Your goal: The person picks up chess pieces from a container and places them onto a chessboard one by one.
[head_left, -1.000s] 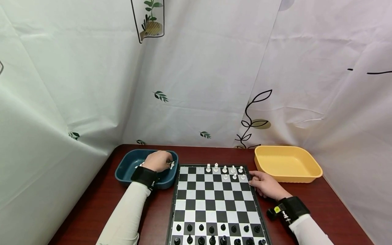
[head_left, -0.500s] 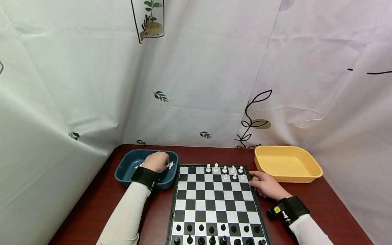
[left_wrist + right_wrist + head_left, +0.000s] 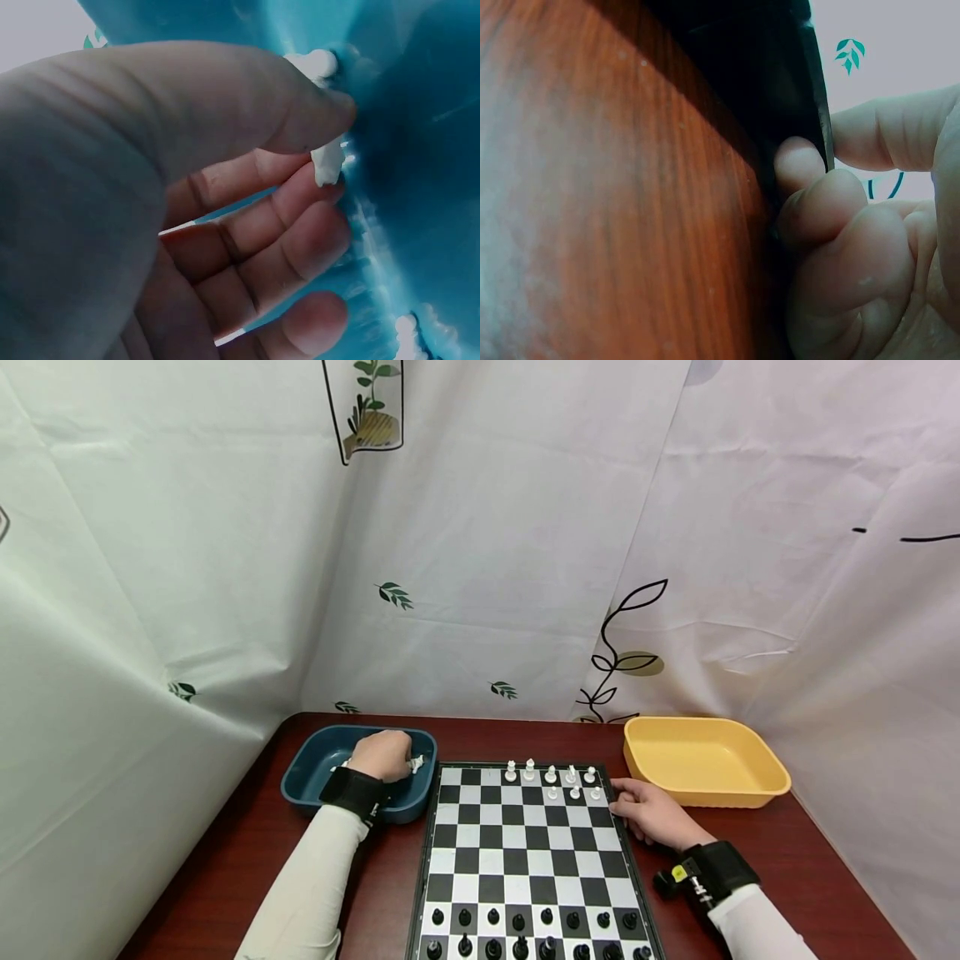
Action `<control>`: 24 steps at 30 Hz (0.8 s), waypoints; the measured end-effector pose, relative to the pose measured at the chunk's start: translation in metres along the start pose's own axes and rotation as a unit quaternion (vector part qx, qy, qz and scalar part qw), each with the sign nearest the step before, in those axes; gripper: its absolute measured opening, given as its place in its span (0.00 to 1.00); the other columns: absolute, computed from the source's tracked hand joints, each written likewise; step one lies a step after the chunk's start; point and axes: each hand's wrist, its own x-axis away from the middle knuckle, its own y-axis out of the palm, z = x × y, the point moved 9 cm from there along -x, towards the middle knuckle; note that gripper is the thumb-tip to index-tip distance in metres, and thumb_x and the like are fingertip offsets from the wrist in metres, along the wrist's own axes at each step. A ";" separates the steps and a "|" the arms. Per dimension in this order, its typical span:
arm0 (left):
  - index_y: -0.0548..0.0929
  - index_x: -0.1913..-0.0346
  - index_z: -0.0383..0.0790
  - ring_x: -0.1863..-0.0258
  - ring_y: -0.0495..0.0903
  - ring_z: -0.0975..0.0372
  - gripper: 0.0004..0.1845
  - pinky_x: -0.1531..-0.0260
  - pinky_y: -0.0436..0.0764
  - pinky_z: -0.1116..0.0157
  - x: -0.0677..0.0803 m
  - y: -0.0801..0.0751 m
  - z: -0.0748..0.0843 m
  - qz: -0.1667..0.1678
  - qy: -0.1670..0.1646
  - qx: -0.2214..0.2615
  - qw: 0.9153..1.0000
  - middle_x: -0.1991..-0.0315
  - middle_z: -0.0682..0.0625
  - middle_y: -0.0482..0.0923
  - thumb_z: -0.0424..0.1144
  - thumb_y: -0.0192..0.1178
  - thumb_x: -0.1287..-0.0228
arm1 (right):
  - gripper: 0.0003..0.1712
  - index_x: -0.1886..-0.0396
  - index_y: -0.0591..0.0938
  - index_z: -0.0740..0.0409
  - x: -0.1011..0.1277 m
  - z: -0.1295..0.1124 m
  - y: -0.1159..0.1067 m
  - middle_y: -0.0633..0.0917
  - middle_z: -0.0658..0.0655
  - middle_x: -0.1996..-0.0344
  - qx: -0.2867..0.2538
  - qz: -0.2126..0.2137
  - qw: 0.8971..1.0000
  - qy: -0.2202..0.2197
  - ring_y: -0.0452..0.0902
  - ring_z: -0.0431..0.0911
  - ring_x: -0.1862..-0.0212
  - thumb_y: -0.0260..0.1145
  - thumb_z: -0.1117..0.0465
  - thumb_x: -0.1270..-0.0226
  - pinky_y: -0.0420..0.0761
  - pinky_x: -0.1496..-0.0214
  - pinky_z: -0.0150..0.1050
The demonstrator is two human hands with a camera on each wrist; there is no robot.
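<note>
My left hand is down inside the blue bin. In the left wrist view, its thumb and fingers pinch a white chess piece, partly covered by the thumb, so its kind is unclear. Another white piece lies on the bin floor nearby. My right hand grips the right edge of the chessboard, its thumb on one side of the rim and curled fingers on the other. White chess pieces stand at the far right of the board. Black pieces fill two near rows.
A yellow bin stands behind my right hand at the back right of the reddish-brown table. A white printed cloth hangs behind the table and along both sides.
Inside the blue bin, my left hand has shifted slightly left and its fingers have drawn in around a white piece. My right hand and the board have stayed put.
</note>
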 end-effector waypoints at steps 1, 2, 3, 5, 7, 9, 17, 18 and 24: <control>0.65 0.87 0.49 0.83 0.56 0.62 0.31 0.80 0.57 0.63 0.000 -0.001 0.000 0.001 -0.001 -0.002 1.000 0.84 0.56 0.51 0.31 0.69 0.29 | 0.37 0.22 0.71 0.76 0.000 0.000 0.000 0.78 0.54 0.79 0.000 0.000 1.000 0.000 0.74 0.49 0.81 0.70 0.62 0.23 0.75 0.81 0.42; 0.66 0.87 0.49 0.83 0.57 0.62 0.30 0.80 0.58 0.63 0.001 -0.003 0.000 0.002 -0.002 -0.001 1.000 0.85 0.56 0.52 0.31 0.69 0.30 | 0.37 0.22 0.71 0.76 0.000 0.000 0.000 0.78 0.54 0.79 -0.001 0.000 1.000 0.000 0.74 0.49 0.81 0.70 0.62 0.23 0.75 0.81 0.42; 0.67 0.87 0.49 0.83 0.58 0.61 0.29 0.80 0.59 0.63 0.001 -0.004 0.000 0.001 -0.005 0.000 1.000 0.85 0.56 0.53 0.32 0.69 0.30 | 0.37 0.22 0.71 0.76 0.000 0.000 0.000 0.78 0.54 0.79 -0.001 0.000 1.000 0.000 0.74 0.49 0.81 0.70 0.61 0.23 0.75 0.81 0.42; 0.67 0.87 0.49 0.84 0.57 0.61 0.29 0.80 0.59 0.63 0.002 -0.006 -0.001 -0.003 -0.007 0.009 1.000 0.85 0.56 0.53 0.31 0.69 0.29 | 0.37 0.22 0.71 0.76 0.001 0.000 0.000 0.78 0.54 0.79 -0.002 0.000 1.000 0.001 0.74 0.49 0.81 0.70 0.61 0.23 0.75 0.81 0.42; 0.66 0.87 0.49 0.84 0.55 0.62 0.29 0.80 0.58 0.64 0.002 -0.007 -0.002 -0.006 -0.004 0.023 1.000 0.85 0.56 0.52 0.30 0.67 0.29 | 0.37 0.22 0.72 0.75 0.001 -0.001 0.000 0.78 0.54 0.79 -0.002 0.000 1.000 0.001 0.74 0.49 0.81 0.71 0.61 0.23 0.75 0.81 0.42; 0.65 0.86 0.49 0.83 0.53 0.62 0.29 0.79 0.56 0.64 0.002 -0.010 -0.002 -0.005 0.001 0.039 0.999 0.84 0.56 0.51 0.29 0.67 0.30 | 0.36 0.23 0.72 0.75 0.001 -0.001 0.000 0.78 0.54 0.79 -0.003 0.000 1.000 0.000 0.74 0.49 0.81 0.71 0.61 0.23 0.75 0.81 0.42; 0.74 0.82 0.47 0.78 0.59 0.61 0.22 0.75 0.62 0.61 0.002 -0.023 0.002 0.024 0.034 0.047 0.998 0.79 0.55 0.59 0.27 0.68 0.32 | 0.36 0.23 0.72 0.75 0.001 -0.002 0.000 0.78 0.54 0.79 -0.008 -0.003 1.000 -0.002 0.74 0.49 0.81 0.71 0.62 0.23 0.75 0.81 0.41; 0.79 0.79 0.45 0.76 0.63 0.61 0.18 0.74 0.67 0.61 0.002 -0.024 0.002 0.031 0.038 0.044 0.998 0.77 0.55 0.65 0.28 0.68 0.32 | 0.36 0.23 0.72 0.75 0.001 -0.002 0.000 0.78 0.54 0.79 -0.008 -0.003 1.000 -0.002 0.74 0.49 0.81 0.71 0.62 0.23 0.75 0.80 0.41; 0.93 0.57 0.39 0.61 0.81 0.57 0.06 0.56 0.86 0.54 0.004 -0.034 0.006 0.068 0.065 0.053 0.994 0.58 0.47 0.83 0.28 0.67 0.30 | 0.37 0.22 0.70 0.76 0.001 -0.001 0.000 0.78 0.54 0.79 -0.008 -0.002 1.000 0.001 0.74 0.49 0.80 0.71 0.62 0.23 0.75 0.80 0.41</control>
